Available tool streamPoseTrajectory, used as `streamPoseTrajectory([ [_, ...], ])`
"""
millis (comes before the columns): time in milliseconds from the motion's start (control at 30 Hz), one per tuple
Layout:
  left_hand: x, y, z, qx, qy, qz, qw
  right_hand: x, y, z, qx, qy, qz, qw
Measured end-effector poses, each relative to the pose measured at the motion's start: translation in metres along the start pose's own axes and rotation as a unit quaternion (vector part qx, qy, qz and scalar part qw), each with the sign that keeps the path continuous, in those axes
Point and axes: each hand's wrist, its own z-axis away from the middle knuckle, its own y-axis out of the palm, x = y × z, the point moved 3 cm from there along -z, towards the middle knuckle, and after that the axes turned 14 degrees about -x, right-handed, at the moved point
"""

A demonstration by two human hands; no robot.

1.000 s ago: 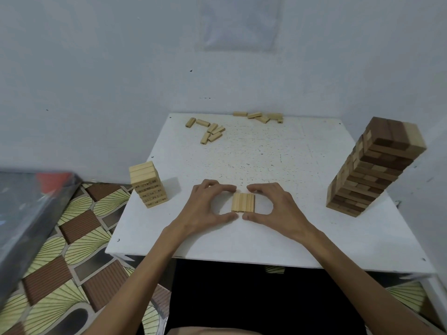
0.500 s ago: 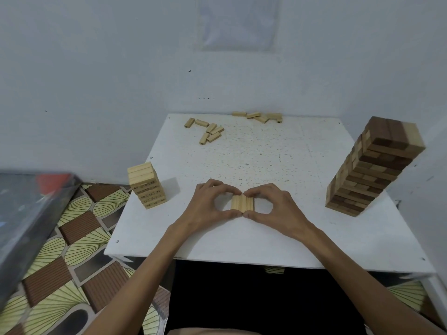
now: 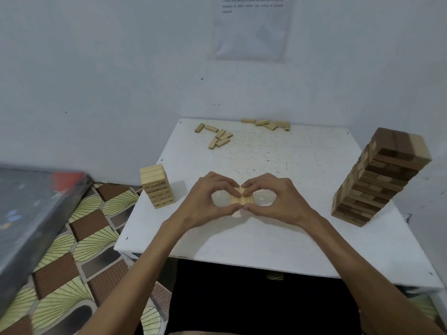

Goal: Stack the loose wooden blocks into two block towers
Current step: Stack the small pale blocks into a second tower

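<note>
A flat row of pale wooden blocks [image 3: 242,199] lies near the middle of the white table [image 3: 290,243]. My left hand [image 3: 205,201] pinches its left side between curled fingers and thumb. My right hand [image 3: 275,200] pinches the right side the same way, and the fingertips of both hands meet over the blocks. Whether the row is off the table I cannot tell. A short pale block tower [image 3: 157,186] stands at the table's left edge. A tall tower of dark and light blocks [image 3: 377,177] stands at the right.
Several loose pale blocks [image 3: 219,137] lie at the far left of the table, and more loose blocks [image 3: 268,124] lie along the back wall. A grey slab [image 3: 31,213] juts in at left over a patterned floor [image 3: 79,250].
Both hands have drawn closer together around the block row, and the fingertips now touch above and below it. The towers and loose blocks have not moved.
</note>
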Motion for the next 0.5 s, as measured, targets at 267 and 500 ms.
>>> streamPoseTrajectory([
  [267, -0.014, -0.045, -0.007, -0.04, 0.013, -0.038, 0.998, 0.027, 0.011, -0.035, 0.015, -0.034, -0.043, 0.998],
  [500, -0.016, -0.089, -0.008, -0.068, 0.004, -0.08, 0.994, 0.05, 0.035, -0.069, 0.035, -0.064, -0.065, 0.995],
])
